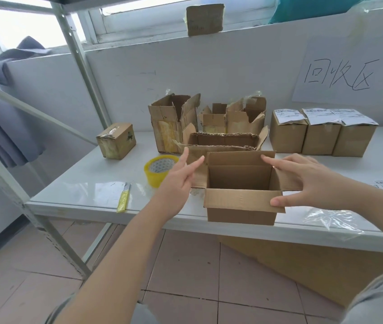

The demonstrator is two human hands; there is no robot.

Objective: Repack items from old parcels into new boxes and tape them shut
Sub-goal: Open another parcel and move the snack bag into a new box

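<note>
A new open cardboard box (pixel 239 208) stands at the table's front edge, flaps spread, nothing visible inside. My right hand (pixel 307 181) spans its right side, with the thumb on the near flap and the fingers on the far flap. My left hand (pixel 178 181) hovers just left of the box with straight fingers, holding nothing. A roll of yellow tape (pixel 159 169) lies to the left of that hand. A yellow utility knife (pixel 124 197) rests further left. Torn old parcels (pixel 174 122) stand behind the box. A small taped parcel (pixel 116 140) sits at the far left.
Three sealed boxes with shipping labels (pixel 321 134) line the right rear of the white table (pixel 80 195). A metal shelf frame (pixel 52 230) rises on the left. Clear plastic wrap (pixel 333 218) lies at the front right edge. Flat cardboard (pixel 302 260) leans under the table.
</note>
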